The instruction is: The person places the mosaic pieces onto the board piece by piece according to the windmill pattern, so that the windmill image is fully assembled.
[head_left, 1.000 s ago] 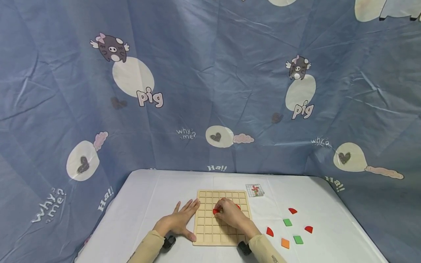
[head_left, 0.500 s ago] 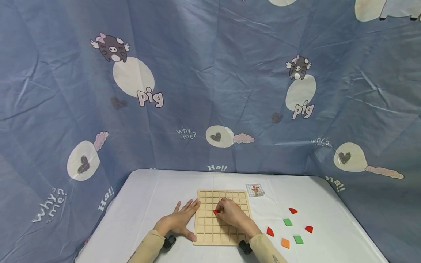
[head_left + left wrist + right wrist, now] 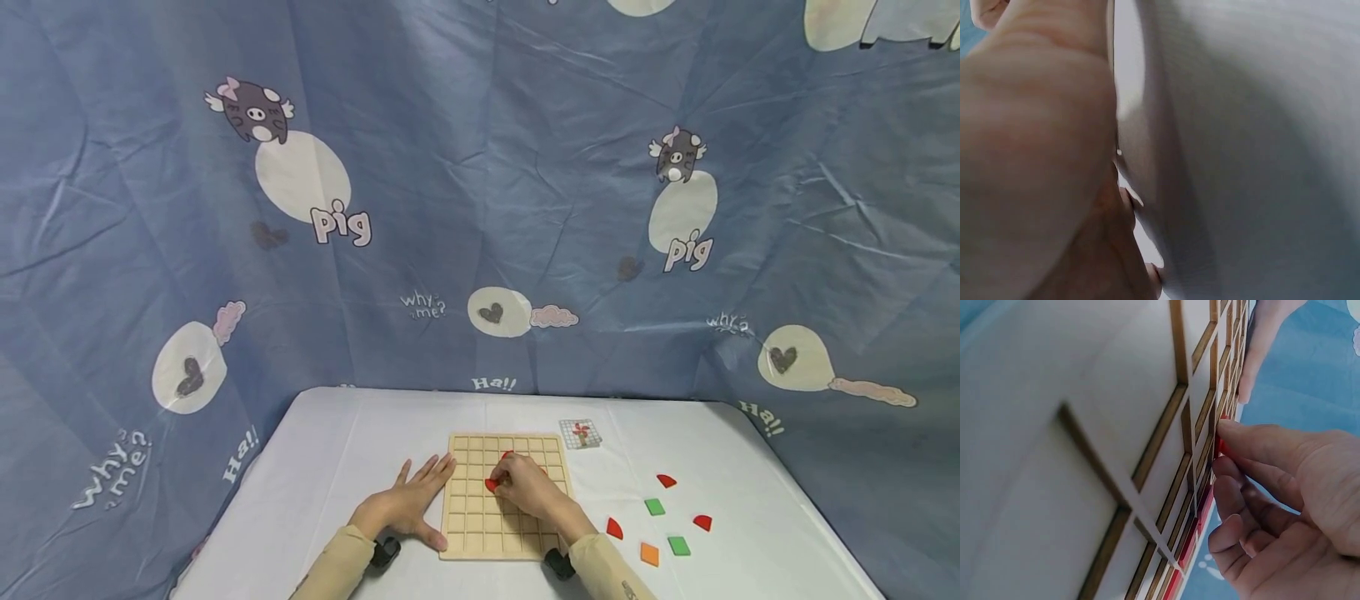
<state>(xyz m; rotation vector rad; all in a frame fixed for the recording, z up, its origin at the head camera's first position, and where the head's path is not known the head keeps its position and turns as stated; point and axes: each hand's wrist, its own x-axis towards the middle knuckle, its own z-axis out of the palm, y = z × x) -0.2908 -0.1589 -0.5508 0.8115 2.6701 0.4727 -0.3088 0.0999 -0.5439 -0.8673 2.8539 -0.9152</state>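
Observation:
A pale wooden grid board (image 3: 475, 525) lies on the table. Over its middle, my right hand (image 3: 531, 490) pinches a red quarter-circle tile (image 3: 491, 485) between thumb and fingertips, right at a square of the grid. In the right wrist view, the fingers partly cover that red tile (image 3: 1220, 445). Another red tile (image 3: 507, 454) shows on the board just past the hand, and more red lies along the board in the right wrist view. My left hand (image 3: 405, 507) rests with spread fingers along the board's left edge. Its palm side fills much of the left wrist view.
To the right lie loose tiles: red quarter-circles (image 3: 666, 481), green tiles (image 3: 655, 507) and an orange tile (image 3: 649, 554). A small card (image 3: 581, 433) with a grid and a red flower picture sits by the board's far right corner. A blue printed curtain (image 3: 420, 208) hangs behind the table.
The right hand has shifted only very slightly at the same spot, still pinching the red tile; the red tile past it shows a little more. The left hand stays put.

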